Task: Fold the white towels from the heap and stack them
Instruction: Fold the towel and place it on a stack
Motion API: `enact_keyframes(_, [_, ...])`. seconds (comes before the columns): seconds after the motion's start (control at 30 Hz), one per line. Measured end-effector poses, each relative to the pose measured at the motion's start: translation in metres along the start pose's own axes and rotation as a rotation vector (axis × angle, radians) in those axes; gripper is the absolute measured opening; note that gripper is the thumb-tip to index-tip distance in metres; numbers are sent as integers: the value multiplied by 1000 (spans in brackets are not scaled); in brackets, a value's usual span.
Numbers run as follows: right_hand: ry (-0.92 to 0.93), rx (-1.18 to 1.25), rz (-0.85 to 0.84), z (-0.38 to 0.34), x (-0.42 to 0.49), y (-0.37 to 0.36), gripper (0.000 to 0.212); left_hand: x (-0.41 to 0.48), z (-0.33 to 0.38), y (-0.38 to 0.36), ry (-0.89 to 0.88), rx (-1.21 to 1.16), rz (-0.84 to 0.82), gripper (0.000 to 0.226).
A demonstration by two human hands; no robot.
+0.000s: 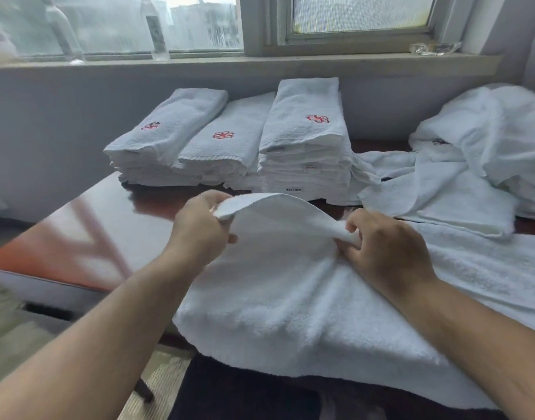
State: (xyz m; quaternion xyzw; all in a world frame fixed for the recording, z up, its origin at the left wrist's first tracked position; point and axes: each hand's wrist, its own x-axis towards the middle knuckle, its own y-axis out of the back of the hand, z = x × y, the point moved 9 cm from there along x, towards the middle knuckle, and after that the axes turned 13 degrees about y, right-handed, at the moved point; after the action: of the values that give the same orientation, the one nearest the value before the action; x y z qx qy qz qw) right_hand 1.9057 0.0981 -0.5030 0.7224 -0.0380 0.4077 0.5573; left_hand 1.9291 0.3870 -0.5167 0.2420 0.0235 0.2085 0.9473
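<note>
Near the front edge of the worktop [108, 225], a white towel [275, 298] is being held by both hands. Its far edge is being pinched and lifted by the left hand [199, 228], with thumb and curled fingers closed on the cloth, so that the edge is being arched up off the worktop. The other end of that raised edge is being gripped by the right hand [387, 250], whose fingers are curled round a bunched fold. The rest of the towel is being left spread flat, its near edge hanging over the front of the worktop. Behind the hands, against the wall, folded towels are being kept in three piles side by side: a left stack [169, 128], a middle stack [226, 137] and a taller right stack [302, 125], each topped by a red embroidered emblem. At the right, the heap [487, 131] of loose towels is being left crumpled, with part of it trailing up to the right stack. On the windowsill [260, 60] above, a clear bottle [155, 28] is being kept upright.
</note>
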Motion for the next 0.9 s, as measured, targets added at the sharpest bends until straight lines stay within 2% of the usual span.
enact_keyframes(0.07, [-32,-41,-62,2,-2,-1,31,-11,-21,-11,108,-278,-151,38])
enact_keyframes(0.1, [-29,-51,-101,2,-3,-2,29,-11,-24,-12,66,-310,-180,39])
enact_keyframes(0.17, [-19,-31,-171,2,-5,-5,24,-8,-21,-9,-34,-306,-245,23])
enact_keyframes(0.23, [-42,22,-205,3,-10,-6,22,-4,-19,-9,-35,-349,-338,21])
enact_keyframes(0.33, [-61,66,-101,3,-15,3,28,8,-17,-11,27,-537,-399,7])
enact_keyframes(0.43, [44,72,1,-6,-11,14,34,14,-17,-12,63,-680,-459,23])
enact_keyframes(0.53, [174,111,-33,-19,-12,10,34,16,-24,-14,207,-827,-530,44])
enact_keyframes(0.6, [153,137,-86,-20,-15,3,32,22,-38,-5,319,-684,-375,44])
enact_keyframes(0.67, [117,154,-102,-18,-17,1,28,26,-47,9,384,-409,-175,38])
enact_keyframes(0.73, [103,173,-110,-16,-18,0,24,23,-52,19,405,-163,-59,46])
enact_keyframes(0.83, [86,216,-149,-13,-17,-5,17,18,-44,21,267,133,4,51])
enact_keyframes(0.9, [101,250,-150,-14,-17,-4,14,19,-36,12,149,194,-32,50])
